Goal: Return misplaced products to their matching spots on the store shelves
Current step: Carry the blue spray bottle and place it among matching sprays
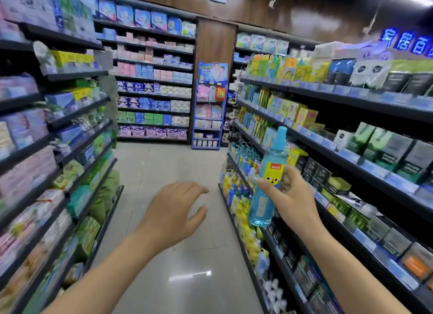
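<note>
From the head camera we've got the spray bottle [267,180] up in our right hand [293,196], fingers wrapped round its middle, just off the right-hand shelves [351,154]. Our left hand [173,210] hangs loose and spread over the floor [164,168], holding nothing. Best bet, we reckon: match it to the blue bottles [246,153] further down before reaching in, keeping it upright. It's clear slick plastic, round, blue liquid, yellow label.
</note>
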Action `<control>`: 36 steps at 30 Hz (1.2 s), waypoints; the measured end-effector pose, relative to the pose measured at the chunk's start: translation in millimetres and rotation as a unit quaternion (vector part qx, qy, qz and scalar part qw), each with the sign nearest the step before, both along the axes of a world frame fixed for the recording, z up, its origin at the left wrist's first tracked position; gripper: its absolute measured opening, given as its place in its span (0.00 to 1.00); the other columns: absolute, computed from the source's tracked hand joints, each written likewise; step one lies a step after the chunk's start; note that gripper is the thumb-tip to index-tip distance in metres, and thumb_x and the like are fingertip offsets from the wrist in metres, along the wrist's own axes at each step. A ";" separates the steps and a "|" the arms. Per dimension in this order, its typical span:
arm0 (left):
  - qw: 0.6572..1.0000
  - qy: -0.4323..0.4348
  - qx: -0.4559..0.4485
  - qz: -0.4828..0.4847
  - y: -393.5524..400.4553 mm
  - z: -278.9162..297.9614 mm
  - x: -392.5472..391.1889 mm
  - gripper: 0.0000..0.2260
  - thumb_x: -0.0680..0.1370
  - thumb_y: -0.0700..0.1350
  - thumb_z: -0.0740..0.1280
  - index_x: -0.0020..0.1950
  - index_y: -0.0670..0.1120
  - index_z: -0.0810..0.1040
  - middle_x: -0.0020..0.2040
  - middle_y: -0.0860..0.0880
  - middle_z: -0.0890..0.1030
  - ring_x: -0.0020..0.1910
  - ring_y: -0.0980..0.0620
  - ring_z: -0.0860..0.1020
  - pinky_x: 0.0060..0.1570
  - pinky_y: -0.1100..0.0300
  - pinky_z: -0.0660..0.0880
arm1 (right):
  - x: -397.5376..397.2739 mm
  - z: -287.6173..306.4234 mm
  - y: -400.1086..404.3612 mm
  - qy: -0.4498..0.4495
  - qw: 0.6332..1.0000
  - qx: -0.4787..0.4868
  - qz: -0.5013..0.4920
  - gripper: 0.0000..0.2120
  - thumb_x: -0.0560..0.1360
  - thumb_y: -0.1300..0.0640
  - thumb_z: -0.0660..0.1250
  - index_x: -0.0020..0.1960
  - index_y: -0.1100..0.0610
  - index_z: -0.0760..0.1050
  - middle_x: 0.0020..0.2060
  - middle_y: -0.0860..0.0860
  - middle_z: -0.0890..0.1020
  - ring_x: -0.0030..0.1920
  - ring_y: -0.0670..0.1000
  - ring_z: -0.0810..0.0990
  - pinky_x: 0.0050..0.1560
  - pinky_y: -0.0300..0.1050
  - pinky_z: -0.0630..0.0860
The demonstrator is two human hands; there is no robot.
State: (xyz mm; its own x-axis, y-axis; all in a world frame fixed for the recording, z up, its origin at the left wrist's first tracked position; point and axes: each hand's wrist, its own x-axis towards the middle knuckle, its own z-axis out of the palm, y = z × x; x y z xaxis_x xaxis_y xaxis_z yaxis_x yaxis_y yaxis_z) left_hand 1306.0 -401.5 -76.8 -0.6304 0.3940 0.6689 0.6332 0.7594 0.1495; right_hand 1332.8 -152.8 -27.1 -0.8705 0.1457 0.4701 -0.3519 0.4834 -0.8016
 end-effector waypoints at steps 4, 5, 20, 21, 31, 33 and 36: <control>1.000 0.026 -0.012 -0.009 -15.7 5.0 -94.4 0.16 0.75 0.55 0.60 0.57 0.50 0.79 0.51 0.54 0.81 0.50 0.53 0.79 0.50 0.57 0.75 | -90.2 -1.0 -13.3 0.008 1.000 0.010 -0.016 0.14 0.69 0.43 0.70 0.51 0.45 0.72 0.43 0.39 0.81 0.42 0.36 0.79 0.40 0.37 0.74; 0.999 0.036 -0.014 -0.011 -20.7 7.6 -120.1 0.16 0.75 0.55 0.60 0.57 0.50 0.79 0.51 0.54 0.81 0.50 0.53 0.79 0.50 0.57 0.76 | -113.7 -1.1 -16.7 0.012 1.000 0.015 -0.023 0.14 0.69 0.42 0.70 0.51 0.44 0.72 0.42 0.39 0.81 0.42 0.37 0.79 0.41 0.37 0.74; 0.993 0.081 0.028 -0.087 -42.3 54.4 -508.0 0.17 0.75 0.55 0.60 0.57 0.48 0.79 0.52 0.53 0.82 0.53 0.53 0.78 0.50 0.57 0.75 | -434.7 28.6 -29.9 0.059 0.989 0.027 -0.130 0.13 0.68 0.42 0.68 0.50 0.43 0.71 0.43 0.41 0.81 0.41 0.39 0.80 0.36 0.34 0.76; 0.992 0.079 0.026 -0.091 -37.9 53.0 -532.1 0.17 0.75 0.55 0.60 0.57 0.48 0.79 0.52 0.53 0.82 0.53 0.52 0.79 0.51 0.57 0.76 | -454.8 25.8 -25.7 0.056 0.989 0.029 -0.134 0.13 0.68 0.41 0.68 0.50 0.42 0.71 0.42 0.41 0.81 0.40 0.40 0.79 0.36 0.36 0.76; 0.990 0.097 0.003 -0.102 34.6 62.6 -753.3 0.18 0.75 0.55 0.60 0.57 0.48 0.80 0.51 0.52 0.82 0.50 0.52 0.79 0.50 0.59 0.74 | -665.0 41.0 39.6 0.066 0.982 0.038 -0.171 0.14 0.67 0.39 0.67 0.49 0.43 0.71 0.42 0.42 0.80 0.41 0.44 0.77 0.38 0.40 0.74; 0.990 0.088 0.013 -0.108 45.8 67.5 -794.1 0.18 0.75 0.56 0.60 0.58 0.49 0.79 0.52 0.53 0.82 0.51 0.53 0.78 0.49 0.58 0.74 | -702.8 47.4 52.1 0.070 0.981 0.034 -0.178 0.15 0.68 0.40 0.68 0.50 0.45 0.72 0.43 0.43 0.80 0.41 0.43 0.77 0.39 0.39 0.74; 0.988 0.079 0.030 -0.128 61.3 78.1 -855.3 0.18 0.75 0.56 0.59 0.58 0.49 0.79 0.52 0.53 0.82 0.51 0.53 0.79 0.50 0.57 0.74 | -753.0 51.8 66.4 0.072 0.979 0.037 -0.189 0.15 0.69 0.42 0.69 0.52 0.48 0.73 0.43 0.46 0.81 0.42 0.48 0.78 0.42 0.45 0.76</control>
State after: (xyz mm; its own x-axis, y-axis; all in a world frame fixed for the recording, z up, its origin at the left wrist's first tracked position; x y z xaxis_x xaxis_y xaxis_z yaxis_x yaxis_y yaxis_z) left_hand 450.7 -340.2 1.3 -0.4021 0.4832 0.7777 0.8220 0.5646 0.0742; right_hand 579.7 -86.4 24.7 -0.6853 0.4051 0.6052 -0.2441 0.6551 -0.7150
